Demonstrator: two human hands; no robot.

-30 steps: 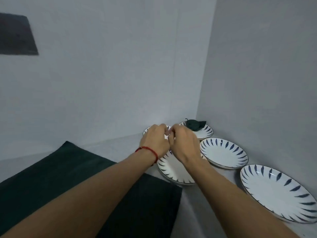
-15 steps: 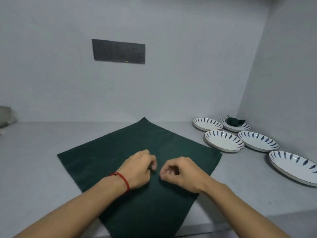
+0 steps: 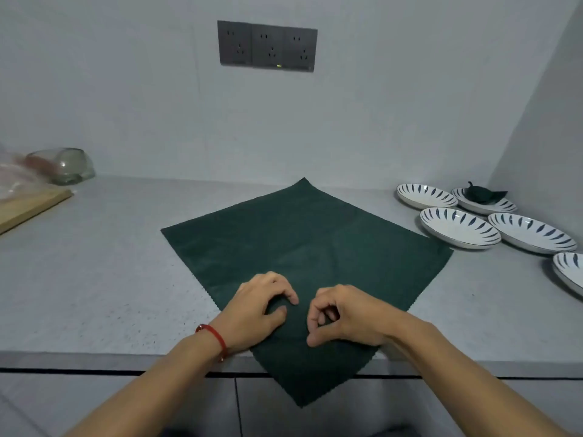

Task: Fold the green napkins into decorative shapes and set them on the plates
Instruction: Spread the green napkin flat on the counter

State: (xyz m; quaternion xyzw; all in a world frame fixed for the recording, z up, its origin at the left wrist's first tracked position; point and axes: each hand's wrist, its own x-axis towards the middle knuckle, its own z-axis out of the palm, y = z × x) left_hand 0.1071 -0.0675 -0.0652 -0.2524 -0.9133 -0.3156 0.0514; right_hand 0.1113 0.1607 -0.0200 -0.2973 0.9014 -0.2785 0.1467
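While both hands rest on the near half of the green napkin (image 3: 303, 247), nothing has been folded yet: the cloth lies flat on the grey worktop (image 3: 94, 263), turned like a diamond, its far corner pointing at the wall and its near corner drooping over the worktop's edge. The left hand (image 3: 258, 310) sits with fingers curled down onto the fabric, thumb and forefinger close together as if nipping up a little cloth; whether any is truly caught I cannot tell. The right hand (image 3: 340, 316) is loosely curled just beside it, fingertips bent in towards the palm, thumb touching the napkin.

Over on the right stand the plates (image 3: 459, 227), white with dark leaf marks around the rims. The far one by the corner already carries a folded napkin (image 3: 482, 194); the others wait bare.

From where I stand, the step looks like starting the first fold. To do it well I would smooth the cloth outward from the middle first, then take the hanging near corner in both hands and carry it straight up to meet the far corner, matching the edges before pressing the crease. Pinching at the centre risks bunching, and the overhang could drag the napkin off the worktop.
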